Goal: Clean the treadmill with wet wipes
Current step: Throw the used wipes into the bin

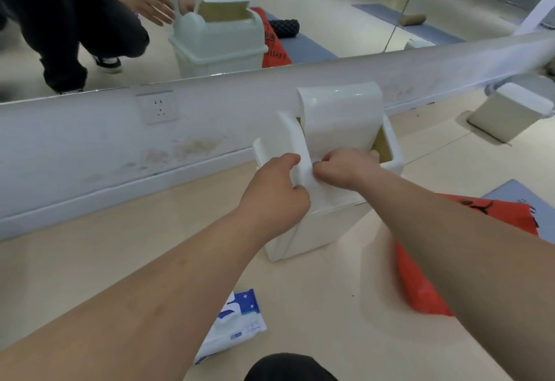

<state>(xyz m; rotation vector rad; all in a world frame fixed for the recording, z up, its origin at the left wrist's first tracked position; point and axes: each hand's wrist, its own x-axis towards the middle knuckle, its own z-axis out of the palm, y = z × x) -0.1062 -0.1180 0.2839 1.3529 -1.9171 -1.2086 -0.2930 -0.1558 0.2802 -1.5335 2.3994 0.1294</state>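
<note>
A white swing-top waste bin (315, 227) stands on the floor against the wall below a mirror. My left hand (276, 191) is curled round the left side wall of its lid. At the lower edge of the tilted swing flap (339, 116), my right hand (342, 167) is pinched shut; whether a wipe is also in those fingers cannot be told. A blue and white pack of wet wipes (237, 323) lies on the floor near my knee. No treadmill is in view.
An orange plastic bag (420, 287) lies right of the bin, with a grey mat (516, 197) behind it. A beige box (507, 113) sits at the far right by the wall. A wall socket (157, 107) is to the left. The mirror (330, 20) reflects me and the bin.
</note>
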